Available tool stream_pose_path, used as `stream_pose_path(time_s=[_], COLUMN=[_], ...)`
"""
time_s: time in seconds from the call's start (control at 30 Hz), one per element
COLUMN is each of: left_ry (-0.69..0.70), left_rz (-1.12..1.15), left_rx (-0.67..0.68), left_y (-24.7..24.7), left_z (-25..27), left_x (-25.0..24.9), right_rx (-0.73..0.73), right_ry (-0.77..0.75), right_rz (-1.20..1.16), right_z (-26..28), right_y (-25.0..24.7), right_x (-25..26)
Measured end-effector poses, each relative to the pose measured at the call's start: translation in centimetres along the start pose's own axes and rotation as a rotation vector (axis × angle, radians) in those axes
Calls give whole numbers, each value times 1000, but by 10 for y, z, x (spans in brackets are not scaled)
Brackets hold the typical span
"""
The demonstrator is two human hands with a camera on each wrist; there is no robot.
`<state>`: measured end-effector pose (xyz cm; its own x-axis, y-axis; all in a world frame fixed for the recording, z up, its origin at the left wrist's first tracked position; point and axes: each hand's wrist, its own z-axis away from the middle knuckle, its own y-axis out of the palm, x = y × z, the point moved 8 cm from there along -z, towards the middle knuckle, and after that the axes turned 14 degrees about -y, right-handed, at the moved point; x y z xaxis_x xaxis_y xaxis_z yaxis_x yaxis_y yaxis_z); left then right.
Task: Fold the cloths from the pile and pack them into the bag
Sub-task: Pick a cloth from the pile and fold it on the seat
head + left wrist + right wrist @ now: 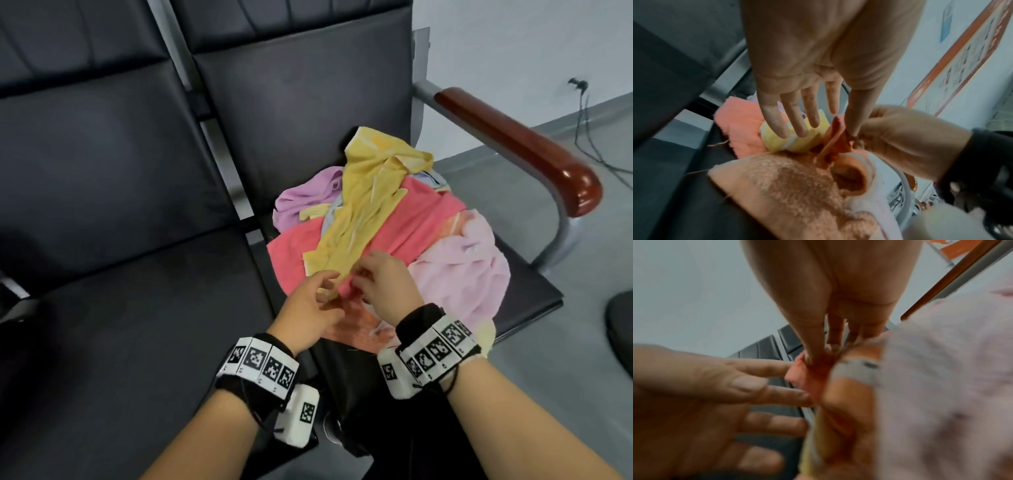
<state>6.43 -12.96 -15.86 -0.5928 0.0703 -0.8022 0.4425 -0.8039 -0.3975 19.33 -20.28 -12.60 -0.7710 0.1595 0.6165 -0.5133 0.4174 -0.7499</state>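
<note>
While right hand (383,281) pinched the coral cloth (411,222) edge to free it from the pile, left hand (308,305) hovered slack, fingers spread.

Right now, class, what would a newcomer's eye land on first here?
A bright pile of cloths heaped on the dark seat, a yellow cloth draped on top. At its near edge, the right hand pinches a coral-pink cloth, while the left hand reaches in, fingers spread.
</note>
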Motion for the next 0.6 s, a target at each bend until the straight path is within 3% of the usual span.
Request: stream_pose_path(time_s=[0.07,0.2,0.3,0.43,0.6], left_ry=[95,188,222,206,215], left_rz=[100,189,245,343,504], left_rx=[4,-229,-329,-365,-423], left_y=[-1,-41,-72,-101,-132], left_z=[11,34,56,85,122], left_x=[-19,-39,-42,-32,-15], right_rx=[-63,-99,-142,-197,-149], right_ry=[-126,-294,-305,-312,-288], right_rz=[-125,-319,-360,-349,-135], right_z=[-5,-12,-10,6,27], right_y=[-11,-23,-28,-25,-2], right_x=[35,96,114,123,124])
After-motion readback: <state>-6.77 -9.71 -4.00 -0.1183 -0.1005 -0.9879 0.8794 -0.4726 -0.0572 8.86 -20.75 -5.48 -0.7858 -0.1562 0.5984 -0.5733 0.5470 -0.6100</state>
